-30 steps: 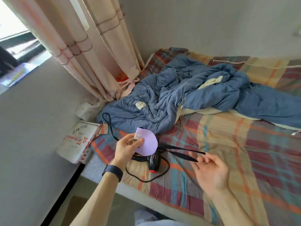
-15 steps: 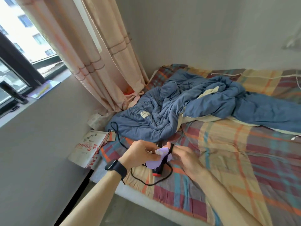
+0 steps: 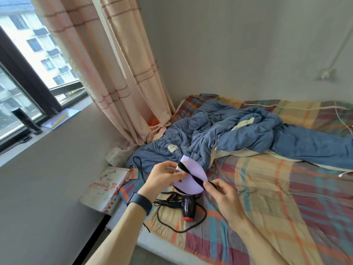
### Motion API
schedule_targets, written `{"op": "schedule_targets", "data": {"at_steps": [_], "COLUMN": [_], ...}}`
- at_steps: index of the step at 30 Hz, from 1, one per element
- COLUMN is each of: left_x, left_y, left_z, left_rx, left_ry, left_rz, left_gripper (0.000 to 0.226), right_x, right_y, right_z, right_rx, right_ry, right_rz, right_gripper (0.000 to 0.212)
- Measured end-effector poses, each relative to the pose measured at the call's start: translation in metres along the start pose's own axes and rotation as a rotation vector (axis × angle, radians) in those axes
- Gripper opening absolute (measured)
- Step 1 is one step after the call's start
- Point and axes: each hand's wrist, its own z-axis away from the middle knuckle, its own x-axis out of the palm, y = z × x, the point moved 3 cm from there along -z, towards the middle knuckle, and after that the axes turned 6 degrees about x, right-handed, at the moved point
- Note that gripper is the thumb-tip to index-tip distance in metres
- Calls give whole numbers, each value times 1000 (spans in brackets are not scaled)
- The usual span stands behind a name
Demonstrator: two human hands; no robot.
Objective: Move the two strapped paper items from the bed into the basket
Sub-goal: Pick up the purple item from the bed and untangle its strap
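I hold a lilac paper item (image 3: 193, 175) with a black strap across it, a little above the near left corner of the bed (image 3: 267, 197). My left hand (image 3: 164, 178) pinches its left edge. My right hand (image 3: 221, 194) pinches the end of the black strap at the item's right side. A second paper item seems to lie behind the first, but I cannot tell them apart. No basket is in view.
A black hair dryer (image 3: 188, 207) with a coiled cord lies on the plaid sheet under my hands. A crumpled blue quilt (image 3: 229, 138) covers the bed's far left. A printed package (image 3: 107, 188) sits by the wall. Curtains (image 3: 118, 73) hang at the window.
My right hand has drawn the strap out to the right across the lilac item, and both hands have lifted it clear of the hair dryer. My head has tilted up.
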Motion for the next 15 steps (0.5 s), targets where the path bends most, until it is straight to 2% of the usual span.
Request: {"op": "schedule_targets", "data": {"at_steps": [4,7,11,15], "left_x": [0,-2,8,29], "left_y": [-15,-30,-41,-56], "left_z": [4,9,19,28], "left_rx": [-88,-111,-74,-38], "left_ry": [132,93,86,78], "left_rz": [172,256,196,202], "left_gripper": [35,30,11,15], "right_x": [23,23,26,23], "right_y": [7,16,28,41], "right_z": [5,11,25,40], "right_rx": [142,196,213,158], "right_ry": [178,241,272,422], "right_rz": [-368,-463,-378,-143], "right_gripper": [24,22,29,43]}}
